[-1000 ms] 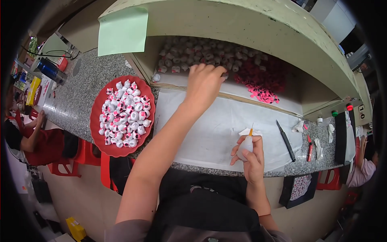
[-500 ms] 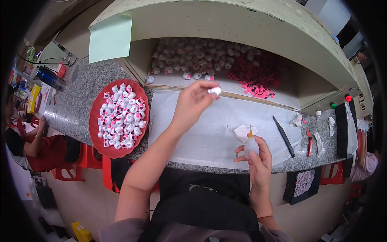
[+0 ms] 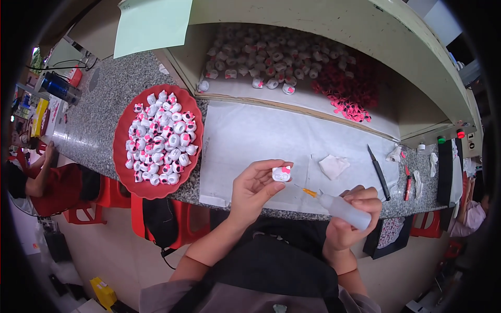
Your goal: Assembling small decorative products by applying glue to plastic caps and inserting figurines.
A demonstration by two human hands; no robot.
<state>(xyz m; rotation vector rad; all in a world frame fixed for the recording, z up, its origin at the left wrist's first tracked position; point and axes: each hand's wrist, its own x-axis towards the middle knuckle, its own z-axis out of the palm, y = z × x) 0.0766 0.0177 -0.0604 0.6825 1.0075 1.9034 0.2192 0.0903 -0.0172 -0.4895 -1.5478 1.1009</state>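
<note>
Between the thumb and fingers of my left hand [image 3: 254,189] is a small white cat-head figure [image 3: 281,174] with a pink bow, held above the white paper sheet [image 3: 229,141]. My right hand [image 3: 355,216] grips a translucent squeeze bottle [image 3: 348,211], tilted so that its orange needle tip [image 3: 309,192] points up and left toward the figure. A small gap seems to separate needle and figure. On the left, a red scalloped tray [image 3: 121,151] bears many similar white figures with pink and black parts.
The shelf [image 3: 292,101] at the back holds a heap of white figures [image 3: 261,60] and a pile of pink pieces [image 3: 350,107]. On the right lie a folded white cloth [image 3: 334,166], a black pen-like tool [image 3: 379,173] and a red tool [image 3: 407,183]. Another person [image 3: 39,169] sits far left.
My left hand has drawn back from near the shelf with the figure, whose bow now shows. My right hand has tipped the bottle from upright toward the figure. The view has shifted.
</note>
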